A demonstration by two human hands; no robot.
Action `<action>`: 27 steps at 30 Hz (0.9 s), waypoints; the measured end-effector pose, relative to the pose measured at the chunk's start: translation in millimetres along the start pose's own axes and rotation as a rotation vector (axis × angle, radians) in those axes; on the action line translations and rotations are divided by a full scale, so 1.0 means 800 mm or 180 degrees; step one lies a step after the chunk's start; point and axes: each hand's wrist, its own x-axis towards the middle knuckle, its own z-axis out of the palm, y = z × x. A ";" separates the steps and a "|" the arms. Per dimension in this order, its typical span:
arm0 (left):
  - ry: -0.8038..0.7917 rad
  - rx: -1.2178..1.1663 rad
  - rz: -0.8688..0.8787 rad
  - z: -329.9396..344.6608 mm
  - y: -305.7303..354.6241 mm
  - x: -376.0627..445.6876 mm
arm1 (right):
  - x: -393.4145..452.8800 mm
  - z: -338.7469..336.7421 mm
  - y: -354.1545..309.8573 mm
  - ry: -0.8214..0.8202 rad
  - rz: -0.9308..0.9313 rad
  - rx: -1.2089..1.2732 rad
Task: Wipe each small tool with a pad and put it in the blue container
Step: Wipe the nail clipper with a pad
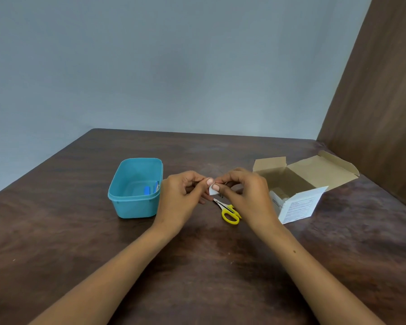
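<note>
My left hand: curled, thumb and fingertips pinching one side of the small white pad, held up above the counter.
My right hand: curled too, pinching the pad from the other side; something thin and metallic shows just behind my fingers, too small for me to name.
Blue container: on the counter just left of my left hand, with a blue-handled tool and a slim pale item already lying inside.
Yellow scissors: flat on the counter directly below my hands, not yet in the container.
Open cardboard box: just right of my right wrist, flaps up.
Risk, dropping: my pinch is only at the tips, so I judge the pad or the small piece could slip and fall onto the scissors.
Risk, poor wipe: the pad is tiny and folded, so I may rub my own fingers more than the tool.
Risk, knocking: my right forearm passes close to the box, and a wide move toward the container could shove it.
Risk, blades: reaching down for the scissors while both hands are full could catch the points.
</note>
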 end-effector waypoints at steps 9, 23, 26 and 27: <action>0.0006 -0.0064 -0.0133 -0.001 0.001 -0.001 | 0.001 -0.010 0.002 -0.0487 0.0115 -0.0309; -0.0079 -0.0641 -0.0390 -0.001 0.007 0.001 | 0.000 -0.006 -0.004 -0.0738 0.0140 -0.0090; -0.0076 -0.0620 -0.0323 0.001 0.007 0.001 | 0.002 -0.012 -0.003 -0.0731 0.0206 0.0356; -0.0065 -0.0594 -0.0308 0.001 0.007 0.000 | 0.003 -0.014 -0.003 -0.0713 0.0255 0.0509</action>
